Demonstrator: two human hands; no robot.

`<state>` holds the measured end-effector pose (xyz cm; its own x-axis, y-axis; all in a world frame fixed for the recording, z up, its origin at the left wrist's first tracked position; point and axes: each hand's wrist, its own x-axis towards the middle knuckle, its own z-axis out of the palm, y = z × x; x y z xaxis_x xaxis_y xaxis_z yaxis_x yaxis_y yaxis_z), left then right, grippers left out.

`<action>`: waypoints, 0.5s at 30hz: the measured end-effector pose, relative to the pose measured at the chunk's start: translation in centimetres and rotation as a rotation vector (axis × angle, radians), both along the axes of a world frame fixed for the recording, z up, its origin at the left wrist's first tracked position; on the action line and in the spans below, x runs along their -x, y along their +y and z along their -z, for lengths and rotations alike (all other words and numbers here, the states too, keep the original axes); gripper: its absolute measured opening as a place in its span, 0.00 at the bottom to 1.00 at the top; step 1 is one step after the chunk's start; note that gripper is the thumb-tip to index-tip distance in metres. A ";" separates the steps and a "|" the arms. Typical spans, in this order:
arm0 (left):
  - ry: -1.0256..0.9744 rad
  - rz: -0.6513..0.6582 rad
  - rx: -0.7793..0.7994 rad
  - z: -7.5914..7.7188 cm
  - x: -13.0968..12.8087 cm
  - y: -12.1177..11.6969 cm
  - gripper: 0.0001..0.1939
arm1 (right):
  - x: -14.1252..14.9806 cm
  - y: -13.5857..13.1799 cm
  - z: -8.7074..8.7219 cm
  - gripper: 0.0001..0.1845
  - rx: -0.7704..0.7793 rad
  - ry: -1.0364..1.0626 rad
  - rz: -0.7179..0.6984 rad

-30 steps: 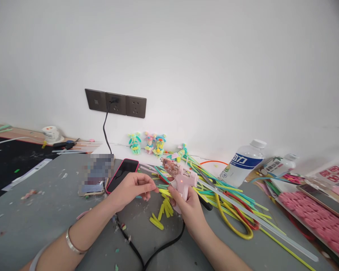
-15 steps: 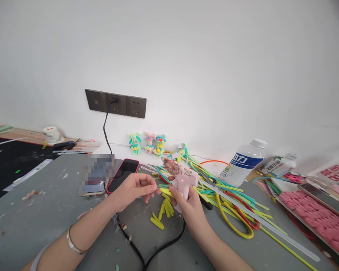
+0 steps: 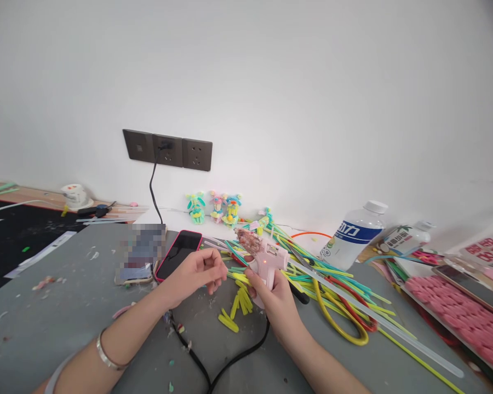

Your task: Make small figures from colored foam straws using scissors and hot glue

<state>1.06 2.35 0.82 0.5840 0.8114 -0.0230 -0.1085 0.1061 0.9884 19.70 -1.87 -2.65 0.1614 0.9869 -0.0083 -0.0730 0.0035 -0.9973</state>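
My right hand (image 3: 277, 298) is wrapped round the handle of a pink hot glue gun (image 3: 266, 261), whose nozzle end is crusted with brownish residue. A small orange light glows on its side, and a long clear glue stick (image 3: 378, 317) runs out of its back. Left of the gun, my left hand (image 3: 203, 271) is raised with fingers curled and thumb and fingertips together. Whatever it may pinch is too small or hidden to make out. Below the two hands lie several short yellow fuzzy stem pieces (image 3: 241, 302) on the grey mat (image 3: 148, 334).
Pipe cleaners (image 3: 337, 290) and scissors with a yellow handle (image 3: 345, 338) lie at right. Small figures (image 3: 232, 210) stand by the wall. Nearby are a dark phone (image 3: 181, 251), a bottle (image 3: 355, 235), a pink woven piece (image 3: 456, 312) and a black cable (image 3: 238, 358).
My left fingertips have drawn slightly back and curled; the yellow bit seen at them earlier no longer shows there. The glue gun and my right hand have hardly moved.
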 end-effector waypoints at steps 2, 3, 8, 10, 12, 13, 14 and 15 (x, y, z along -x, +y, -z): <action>0.002 0.021 -0.030 0.3 -0.1 -0.2 0.15 | 0.0 0.0 0.1 0.29 0.021 0.005 0.012; 0.009 0.029 -0.044 0.4 -0.2 -0.2 0.15 | 0.1 0.0 0.2 0.28 0.030 0.001 0.016; 0.140 0.002 -0.122 0.5 -0.5 -0.5 0.09 | 0.0 -0.2 0.2 0.23 -0.011 -0.073 -0.029; 0.147 -0.019 -0.119 0.4 -0.5 -0.5 0.09 | 0.0 -0.3 0.2 0.22 -0.045 -0.093 -0.042; 0.122 -0.035 -0.093 0.5 -0.6 -0.5 0.09 | 0.0 -0.3 0.1 0.21 -0.076 -0.112 -0.044; 0.112 -0.045 -0.081 0.5 -0.6 -0.5 0.10 | -0.1 -0.3 0.0 0.21 -0.092 -0.125 -0.047; 0.107 -0.057 -0.071 0.6 -0.7 -0.5 0.10 | -0.1 -0.3 -0.2 0.21 -0.108 -0.137 -0.057; 0.106 -0.070 -0.066 0.7 -0.7 -0.5 0.10 | -0.1 -0.4 -0.4 0.21 -0.122 -0.147 -0.070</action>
<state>1.72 1.84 0.16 0.5229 0.8520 -0.0273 -0.0075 0.0366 0.9993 19.75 -2.23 -2.22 0.0829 0.9879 0.1309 0.0688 0.1254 -0.9897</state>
